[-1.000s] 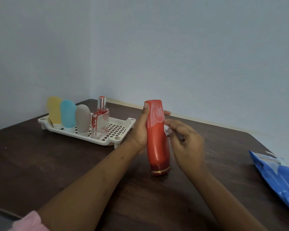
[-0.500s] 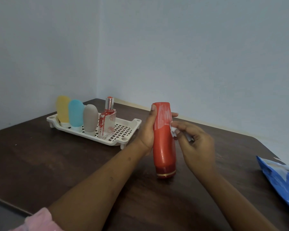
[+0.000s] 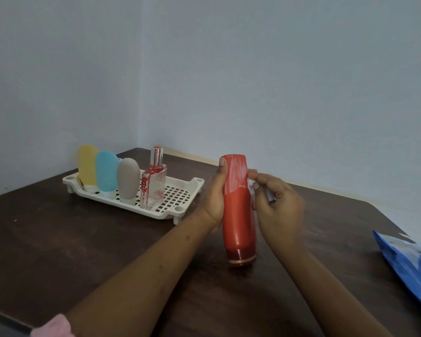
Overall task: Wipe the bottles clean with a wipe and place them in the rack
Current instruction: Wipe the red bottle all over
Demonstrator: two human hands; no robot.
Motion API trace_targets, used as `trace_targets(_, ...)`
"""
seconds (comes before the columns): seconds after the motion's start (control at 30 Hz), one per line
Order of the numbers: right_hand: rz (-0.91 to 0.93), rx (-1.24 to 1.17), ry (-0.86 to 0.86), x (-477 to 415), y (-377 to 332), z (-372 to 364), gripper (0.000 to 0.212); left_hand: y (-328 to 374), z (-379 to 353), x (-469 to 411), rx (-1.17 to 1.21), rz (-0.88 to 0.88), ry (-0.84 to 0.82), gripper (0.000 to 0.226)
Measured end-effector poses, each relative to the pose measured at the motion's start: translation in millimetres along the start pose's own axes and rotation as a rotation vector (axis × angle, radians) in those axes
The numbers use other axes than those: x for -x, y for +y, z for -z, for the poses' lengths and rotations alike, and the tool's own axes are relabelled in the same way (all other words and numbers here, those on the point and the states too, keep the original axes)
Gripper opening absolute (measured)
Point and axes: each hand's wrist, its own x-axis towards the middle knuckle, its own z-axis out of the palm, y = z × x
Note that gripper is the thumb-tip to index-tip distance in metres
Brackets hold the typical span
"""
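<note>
Progress check, going by what's on the table: you look to be on the last bottle. Four are already standing in the white perforated plastic rack at the back left: a soft yellow squeeze tube, a light blue squeeze tube beside it, a grey squeeze tube next, and a clear glass perfume bottle with a silver cap on the end. That glass one has red smears down its sides. Can't tell if that's print or muck, so maybe give it a second look. The right part of the rack is bare grid, so there's room.

The tall red plastic bottle looks to be resting cap-down on the dark wooden table, near the rack's right end but not touching it. Your left hand is wrapped round its upper half from the left, steadying it. Your right hand has its fingers curled, pinching a small scrunched white wipe against the bottle's upper right side. Most of the wipe is hidden in your fingers.

What's left, I'd say: there's a whitish streaky patch across the top part of the red bottle, so the wiping isn't finished. Clear that, run down to the gold-banded cap, then park it in the free space beside the perfume bottle. The crinkly blue wipe packet sits at the right edge, well apart, if you need a fresh one.
</note>
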Motion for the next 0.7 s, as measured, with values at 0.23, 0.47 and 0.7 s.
trace_targets(0.23,0.145,0.038,0.000,7.3,-3.3,-1.9,0.026,2.8,-0.9,4.0,-0.002,0.016,-0.010,0.074)
trace_targets(0.47,0.202,0.113,-0.024,5.2,-6.0,-5.3,0.025,3.9,-4.3,6.3,0.023,0.002,-0.001,0.075)
trace_targets(0.7,0.153,0.066,0.016,0.7,-3.9,-1.9,0.024,2.9,-5.2,5.6,-0.023,0.009,0.044,0.077)
